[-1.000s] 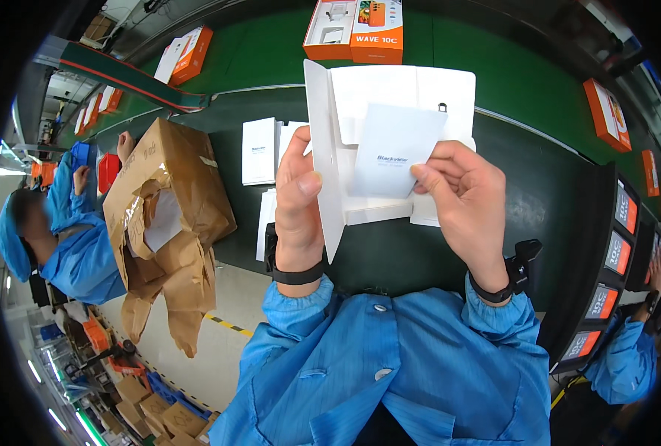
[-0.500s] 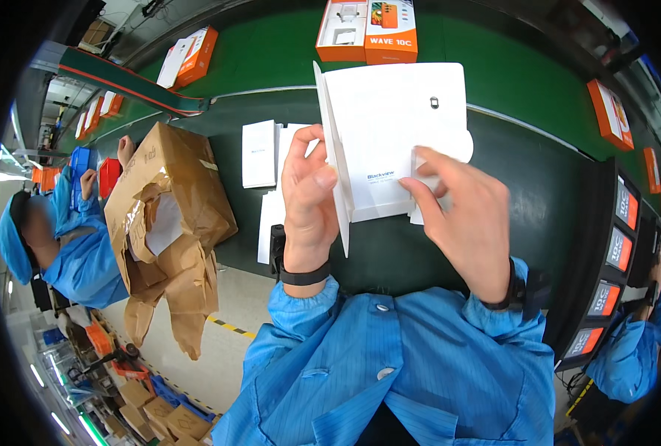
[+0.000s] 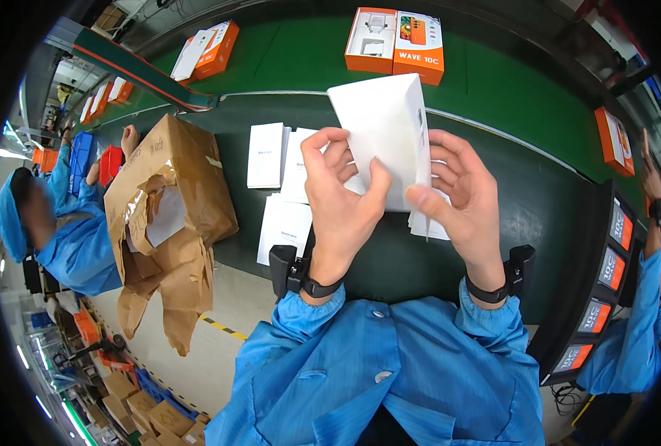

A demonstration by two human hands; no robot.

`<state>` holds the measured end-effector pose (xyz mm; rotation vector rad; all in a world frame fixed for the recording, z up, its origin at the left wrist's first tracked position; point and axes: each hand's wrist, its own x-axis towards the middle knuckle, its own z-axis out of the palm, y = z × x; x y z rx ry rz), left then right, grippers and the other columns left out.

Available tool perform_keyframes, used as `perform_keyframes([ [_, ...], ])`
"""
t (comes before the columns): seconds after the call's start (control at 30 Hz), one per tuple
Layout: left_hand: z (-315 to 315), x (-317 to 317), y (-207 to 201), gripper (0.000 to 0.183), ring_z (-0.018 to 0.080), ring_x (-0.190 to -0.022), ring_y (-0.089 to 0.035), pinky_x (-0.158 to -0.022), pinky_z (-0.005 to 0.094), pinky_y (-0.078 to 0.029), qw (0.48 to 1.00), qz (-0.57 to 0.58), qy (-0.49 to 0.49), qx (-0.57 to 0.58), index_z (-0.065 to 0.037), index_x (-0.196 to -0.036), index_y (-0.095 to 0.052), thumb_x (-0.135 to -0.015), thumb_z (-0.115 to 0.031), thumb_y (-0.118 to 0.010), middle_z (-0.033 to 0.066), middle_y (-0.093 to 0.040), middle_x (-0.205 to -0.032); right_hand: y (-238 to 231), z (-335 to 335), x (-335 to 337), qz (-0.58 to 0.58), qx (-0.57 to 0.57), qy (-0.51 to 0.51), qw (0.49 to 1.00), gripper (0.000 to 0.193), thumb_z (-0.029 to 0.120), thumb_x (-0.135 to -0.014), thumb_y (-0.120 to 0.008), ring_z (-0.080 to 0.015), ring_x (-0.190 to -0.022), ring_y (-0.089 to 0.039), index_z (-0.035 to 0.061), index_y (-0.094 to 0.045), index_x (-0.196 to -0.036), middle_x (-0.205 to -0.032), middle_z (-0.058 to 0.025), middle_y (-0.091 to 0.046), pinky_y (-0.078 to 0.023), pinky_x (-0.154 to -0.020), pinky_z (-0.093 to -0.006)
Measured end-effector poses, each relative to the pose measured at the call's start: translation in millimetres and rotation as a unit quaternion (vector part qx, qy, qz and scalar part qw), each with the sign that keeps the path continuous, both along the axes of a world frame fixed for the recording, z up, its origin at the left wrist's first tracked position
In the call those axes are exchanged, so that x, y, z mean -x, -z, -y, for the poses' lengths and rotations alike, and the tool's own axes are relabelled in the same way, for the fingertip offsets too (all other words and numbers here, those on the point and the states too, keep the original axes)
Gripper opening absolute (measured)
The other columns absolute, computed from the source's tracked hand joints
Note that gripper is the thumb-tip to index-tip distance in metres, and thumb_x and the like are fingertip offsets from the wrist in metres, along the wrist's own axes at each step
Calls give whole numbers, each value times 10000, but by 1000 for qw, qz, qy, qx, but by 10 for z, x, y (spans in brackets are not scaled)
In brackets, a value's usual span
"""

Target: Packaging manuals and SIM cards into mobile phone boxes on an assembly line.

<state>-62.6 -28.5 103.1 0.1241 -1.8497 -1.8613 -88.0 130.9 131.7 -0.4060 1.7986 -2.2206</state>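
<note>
A white folded card (image 3: 379,111) stands upright between my two hands above the dark green table. My left hand (image 3: 342,195) grips its left side, with the thumb pressed on the front face and the fingers curled behind. My right hand (image 3: 460,189) pinches the lower right edge, thumb in front. Along the right side a narrow panel is bent back, with a dark mark on it. Beneath the hands lie more white cards (image 3: 436,227), partly hidden. To the left are several stacked white cards (image 3: 265,157), and a nearer pile of white cards (image 3: 284,227) sits by my left wrist.
A torn brown carton (image 3: 208,171) stands left on the table. Open orange-and-white phone boxes (image 3: 420,68) sit on the green conveyor belt (image 3: 509,74) beyond. A black rack (image 3: 568,312) of boxes is at right. Co-workers in blue are at left (image 3: 85,253) and right (image 3: 628,342).
The card, spread open before, is now folded narrower and turned. My right hand has gone from its printed inner face to its right edge; my left hand has shifted to the right.
</note>
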Motion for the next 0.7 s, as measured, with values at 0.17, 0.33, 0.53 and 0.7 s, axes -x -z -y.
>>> perform_keyframes([
  [0.17, 11, -43, -134, 628, 240, -985, -731, -858, 317, -602, 993, 39, -30, 112, 26, -1280, -335, -802, 37, -741, 215, -715, -1071, 137, 97, 50, -89, -42, 41, 994, 666, 138, -737, -907, -187, -1047, -671, -4, -478, -1226, -1115, -157, -666, -544, -888, -316],
  [0.33, 81, -87, -169, 617, 248, -1037, -728, -872, 321, -599, 981, 67, 43, 175, 42, -1319, -349, -817, 59, -709, 215, -720, -1113, 192, 145, 98, -12, 0, 42, 999, 613, 135, -752, -897, -195, -1018, -685, 10, -476, -1180, -1088, -162, -673, -564, -850, -322],
  [0.53, 110, -192, -254, 603, 227, -1048, -717, -871, 317, -587, 978, 140, 87, 127, 30, -1352, -345, -842, 74, -662, 209, -709, -1146, 372, 242, 90, -9, -28, 94, 995, 463, 29, -801, -829, -173, -929, -705, 18, -471, -1094, -1009, -139, -696, -566, -787, -286],
  [0.7, 211, -161, -49, 543, 238, -1065, -707, -856, 321, -588, 991, 103, 88, -4, 37, -1340, -353, -886, 57, -650, 217, -692, -1170, 352, 254, -118, -146, -118, 82, 979, 580, -13, -799, -799, -190, -1038, -706, 3, -495, -1293, -1123, -194, -706, -552, -843, -278],
])
